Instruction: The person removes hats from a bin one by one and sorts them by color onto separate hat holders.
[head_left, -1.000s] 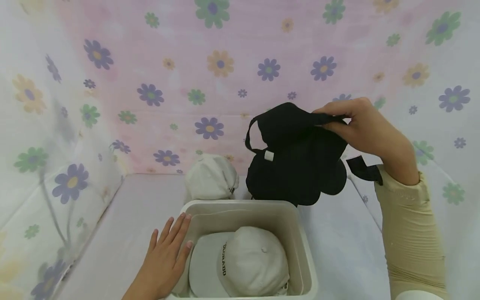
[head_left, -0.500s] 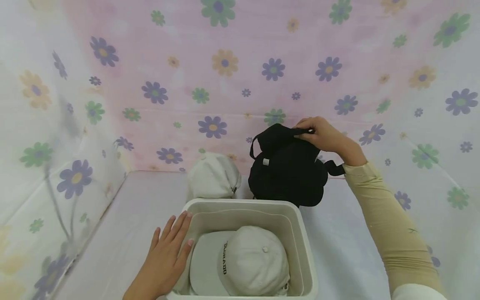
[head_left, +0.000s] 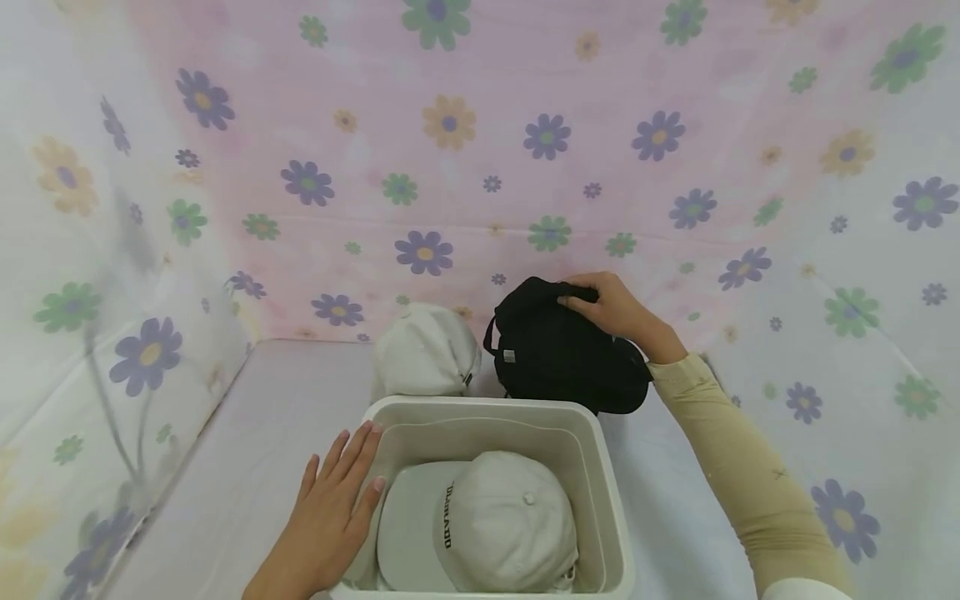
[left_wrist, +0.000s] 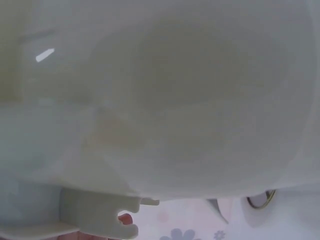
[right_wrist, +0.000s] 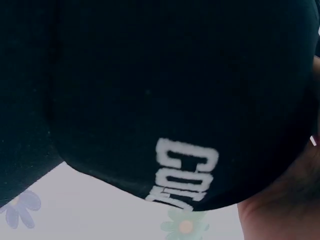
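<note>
My right hand (head_left: pixel 611 308) pinches the edge of a black cap (head_left: pixel 555 358) behind the bin, thumb in front and fingers over the back. White letters starting "COL" show on the cap (right_wrist: pixel 175 75) in the right wrist view. Black fabric spreads to the cap's lower right, merging with it. With fingers straight, my left hand (head_left: pixel 326 508) rests along the left rim of a cream plastic bin (head_left: pixel 480 406). Inside lies a cream cap (head_left: pixel 517 525), crown up, its brim to the left and dark letters across the front. In the left wrist view, the bin's wall (left_wrist: pixel 190 125) fills most of the frame.
A second cream cap (head_left: pixel 423 354) stands behind the bin, left of the black one. The white cloth-covered surface (head_left: pixel 300 383) runs back to a flower-printed curtain (head_left: pixel 480 150), which encloses the back and both sides.
My right hand has moved down and to the left, lowering the black cap from raised above the surface to just behind the bin. The left hand has stayed at the bin's rim.
</note>
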